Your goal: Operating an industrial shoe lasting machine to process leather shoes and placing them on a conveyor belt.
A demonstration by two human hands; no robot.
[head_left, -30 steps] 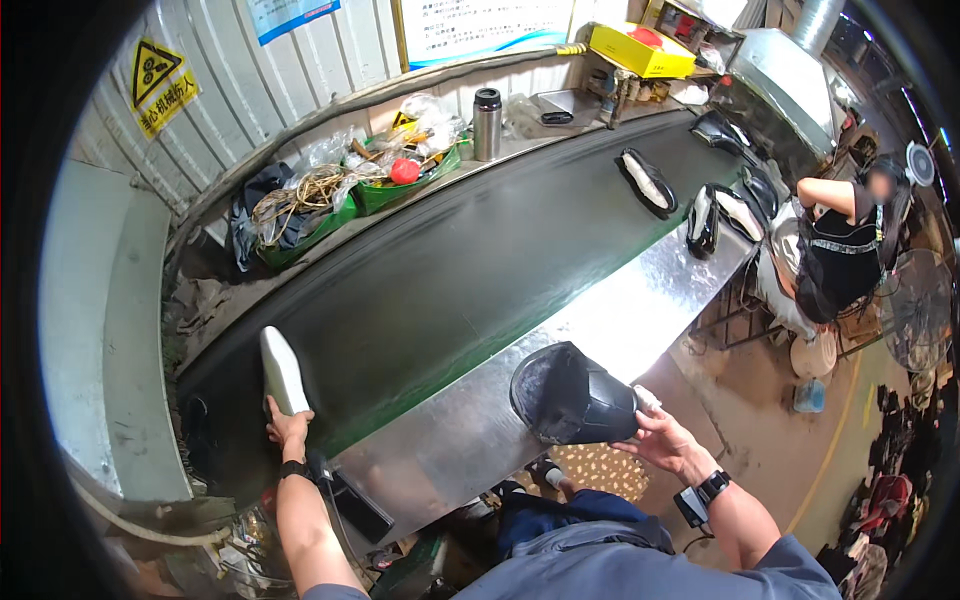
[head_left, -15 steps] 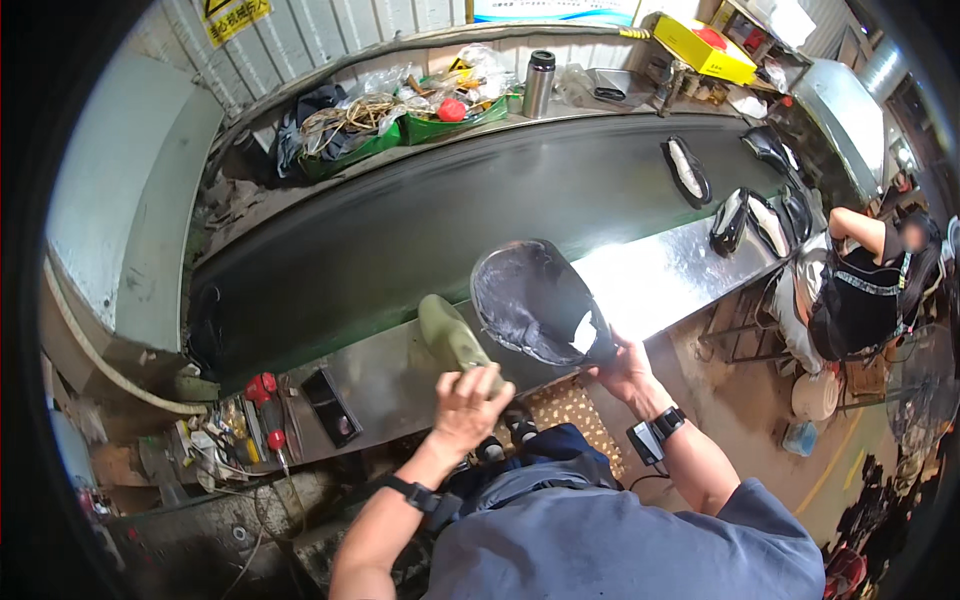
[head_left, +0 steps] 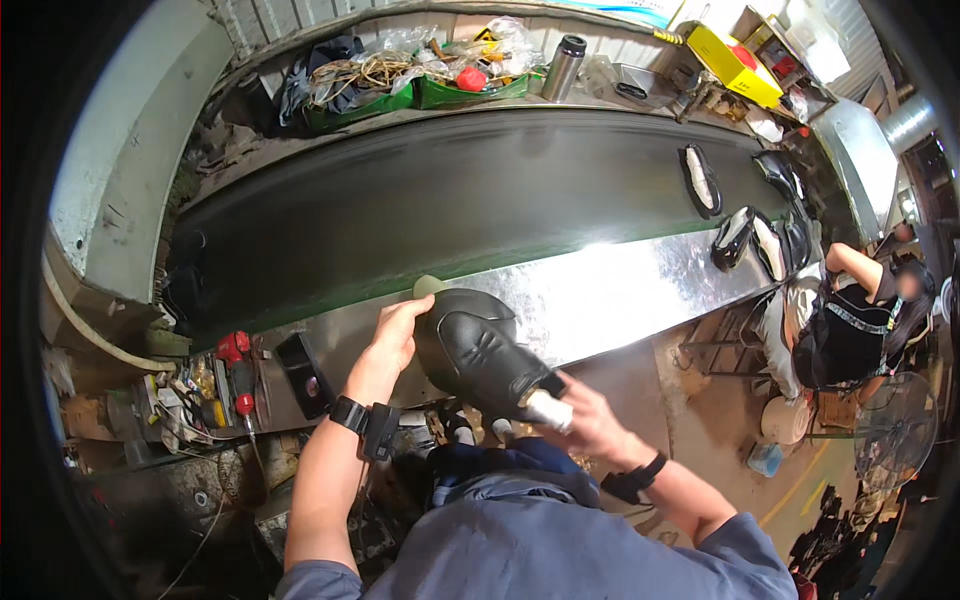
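Observation:
A black leather shoe upper (head_left: 480, 345) with lace detail is in front of me, tilted, over the metal ledge. Part of an olive-green shoe last (head_left: 430, 287) shows beyond its far left edge; the upper hides the remainder. My left hand (head_left: 397, 330) grips the last and the upper's edge on that side, thumb on top. At the upper's near right end, my right hand (head_left: 595, 420) is closed on the heel part, where a white piece (head_left: 548, 408) sticks out. Its fingers are partly hidden and slightly blurred.
Beyond the metal ledge (head_left: 380, 340) runs a dark conveyor belt (head_left: 420, 190), with several black shoes (head_left: 735, 238) at its right. Left lie a phone (head_left: 305, 375) and a red-handled tool (head_left: 238, 370). A steel flask (head_left: 565, 68) stands behind. Another person (head_left: 860, 320) sits at right.
The upper has turned over, from its open side showing to its outer face, and moved left over the last. My left hand has moved up and left; my right hand has dropped lower.

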